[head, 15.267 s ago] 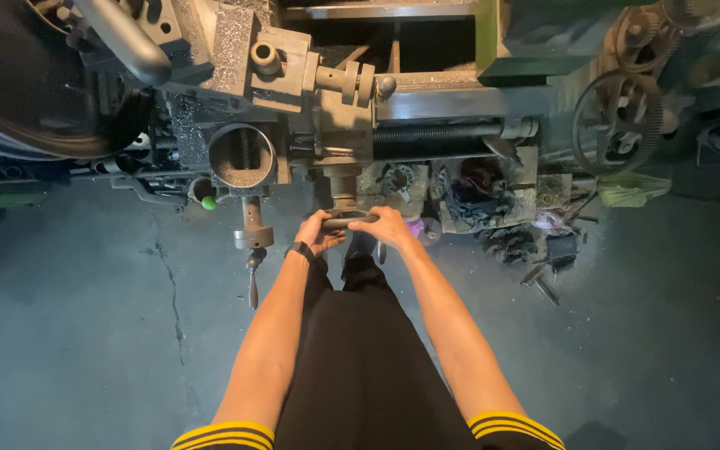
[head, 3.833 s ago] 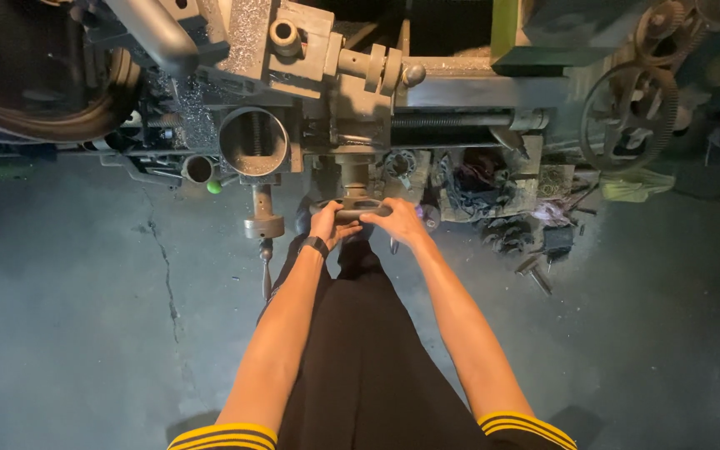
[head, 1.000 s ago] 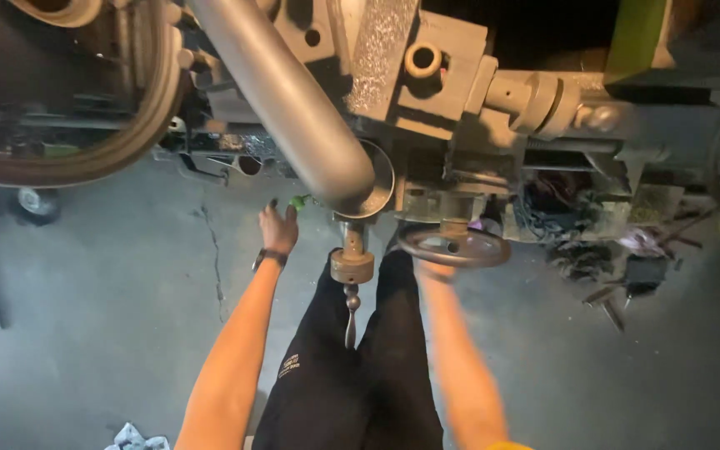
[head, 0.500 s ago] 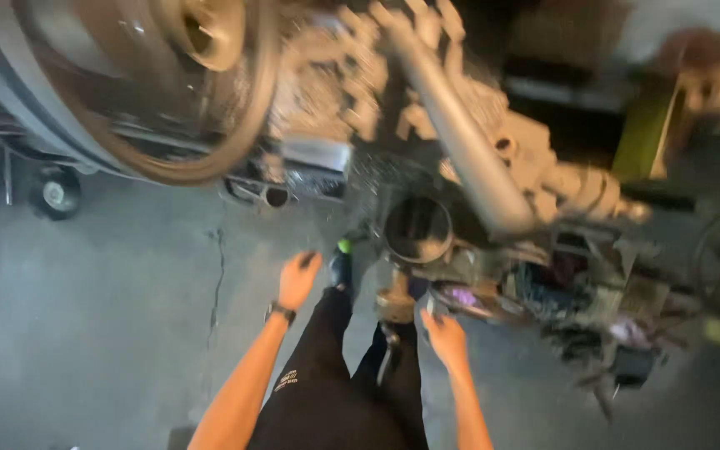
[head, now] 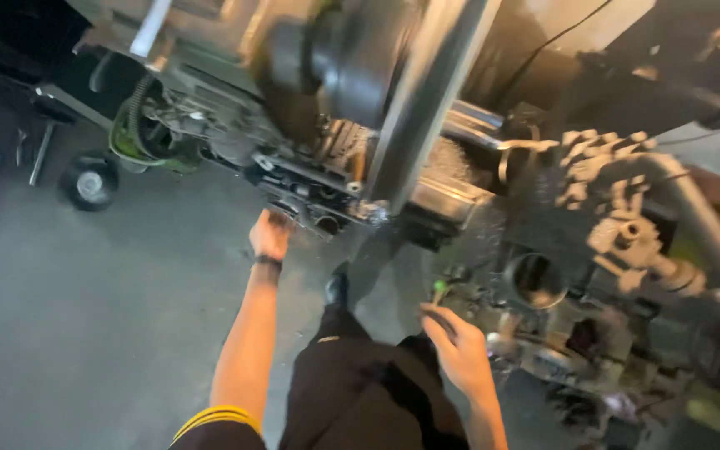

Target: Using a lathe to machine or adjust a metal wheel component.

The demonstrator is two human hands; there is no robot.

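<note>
I stand at a large grey metal lathe (head: pixel 427 192). My left hand (head: pixel 270 236), with a dark band on the wrist, reaches forward and touches the lower edge of a dark control box (head: pixel 310 196) on the machine; motion blur hides its fingers. My right hand (head: pixel 460 354) is lower right with its fingers extended, holding nothing. It sits just below a small green-tipped lever (head: pixel 439 288) and left of a round handwheel (head: pixel 539 357). A round bore (head: pixel 535 279) in the carriage lies above the handwheel.
A thick metal bar (head: pixel 427 100) slants down across the top centre. A small wheel (head: pixel 91 183) and green hose (head: pixel 131 142) lie on the concrete floor (head: pixel 85 317) at left. My dark trousers and shoe (head: pixel 337 290) are between my arms.
The view has swung left along the machine. My left hand has moved up to the control box. My right hand has come off the handwheel and hangs beside it.
</note>
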